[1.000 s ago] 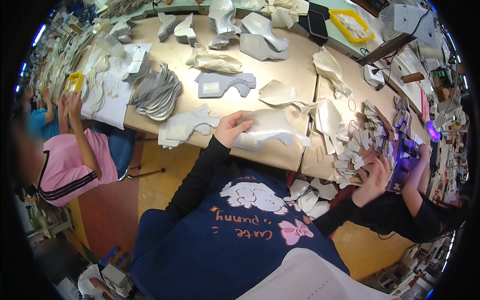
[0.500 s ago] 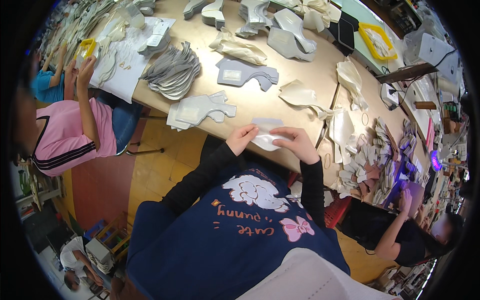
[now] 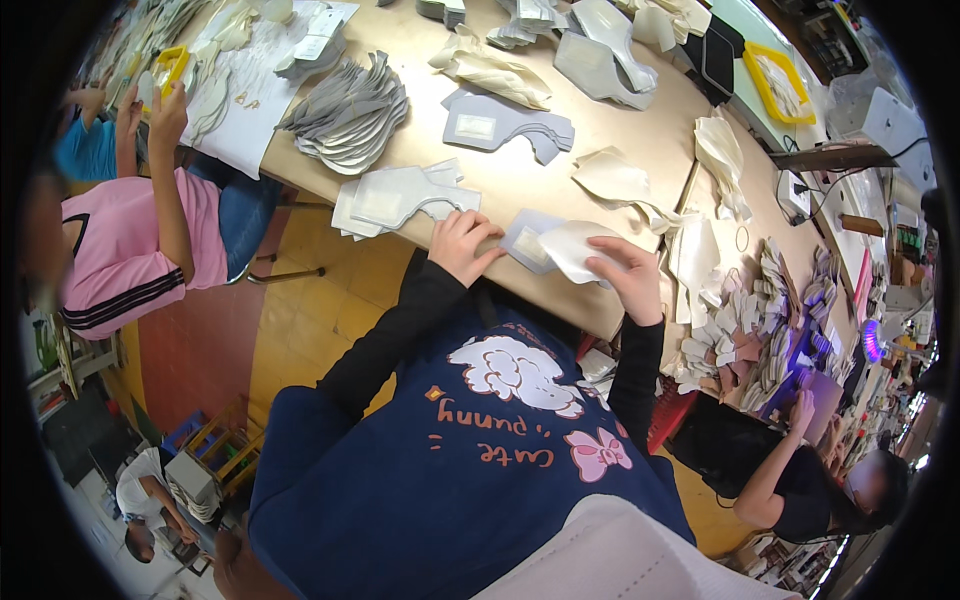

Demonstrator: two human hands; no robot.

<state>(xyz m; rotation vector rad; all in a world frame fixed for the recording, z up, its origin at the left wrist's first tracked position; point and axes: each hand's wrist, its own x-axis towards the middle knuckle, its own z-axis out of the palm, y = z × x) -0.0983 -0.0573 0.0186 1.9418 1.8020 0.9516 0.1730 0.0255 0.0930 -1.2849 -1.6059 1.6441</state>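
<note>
A small grey cut piece (image 3: 524,246) with a pale rectangle on it lies at the table's near edge, in front of me. At its left end are the bent fingers and thumb of my left hand (image 3: 463,248), closed on its margin. Between the thumb and fingers of my right hand (image 3: 630,278) is a cream sheet (image 3: 575,250), lifted and slightly curled, overlapping the right part of the grey piece. Left of my left hand, a few light grey cut pieces (image 3: 385,198) lie overlapped by the table edge.
Beyond are a grey piece with a pale patch (image 3: 475,126), a fanned grey stack (image 3: 350,115) and crumpled cream sheets (image 3: 490,70). More cream sheets (image 3: 697,260) and piled pieces (image 3: 725,335) lie rightward. A yellow tray (image 3: 778,85) stands far right. People work on both sides.
My hands have moved apart. The cream sheet has shifted right in my right hand, uncovering the grey piece and its pale rectangle. The view has shifted slightly.
</note>
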